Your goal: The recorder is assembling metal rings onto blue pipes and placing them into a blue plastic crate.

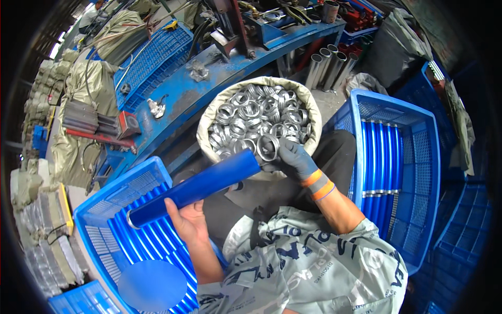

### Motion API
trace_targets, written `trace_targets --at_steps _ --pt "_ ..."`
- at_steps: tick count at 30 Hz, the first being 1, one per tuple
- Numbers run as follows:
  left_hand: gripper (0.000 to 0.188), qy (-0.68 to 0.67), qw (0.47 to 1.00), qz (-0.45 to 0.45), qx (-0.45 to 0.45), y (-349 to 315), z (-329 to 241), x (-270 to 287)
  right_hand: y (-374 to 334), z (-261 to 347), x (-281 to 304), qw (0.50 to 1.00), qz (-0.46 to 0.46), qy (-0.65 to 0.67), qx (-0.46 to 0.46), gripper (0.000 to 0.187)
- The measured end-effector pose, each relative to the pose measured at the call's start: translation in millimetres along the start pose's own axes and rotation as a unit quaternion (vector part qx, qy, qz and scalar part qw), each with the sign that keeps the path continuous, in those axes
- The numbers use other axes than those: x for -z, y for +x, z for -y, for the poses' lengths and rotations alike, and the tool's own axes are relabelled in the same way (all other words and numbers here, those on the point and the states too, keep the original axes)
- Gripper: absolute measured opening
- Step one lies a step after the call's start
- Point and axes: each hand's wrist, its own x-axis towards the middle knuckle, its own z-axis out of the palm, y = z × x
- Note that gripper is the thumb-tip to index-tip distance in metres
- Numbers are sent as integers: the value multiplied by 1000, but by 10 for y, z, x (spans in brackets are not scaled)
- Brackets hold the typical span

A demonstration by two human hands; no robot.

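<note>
My bare left hand (187, 221) is closed around a blue metal tube (204, 183), which lies slantwise in front of me. A silver ring shows at the tube's lower left end. Gloved in dark grey, my right hand (295, 161) pinches a silver metal ring (267, 147) close to the tube's upper right end; ring and tube end look apart, though the fingers partly hide the gap. Just beyond stands a round cream cloth-lined container (206, 137) heaped with loose silver rings (253, 111).
Blue tubes fill a blue plastic crate (90, 213) at left; more lie in another blue crate (426, 201) at right. A blue workbench (180, 107) with tools curves across the back. Bare metal tubes (328, 65) stand behind the container.
</note>
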Motion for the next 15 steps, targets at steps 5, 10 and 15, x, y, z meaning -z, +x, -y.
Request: trace_targets --at_steps 5,10,15 --pt "68 -7 1000 9 -21 -35 22 -159 -63 104 -252 961 -50 -265 65 72" --pt "66 55 998 2 -37 -60 20 -103 -14 113 -463 982 -39 -161 94 82" --pt "60 61 997 -7 -48 -59 81 -66 -4 72 -452 972 -49 -216 80 71"
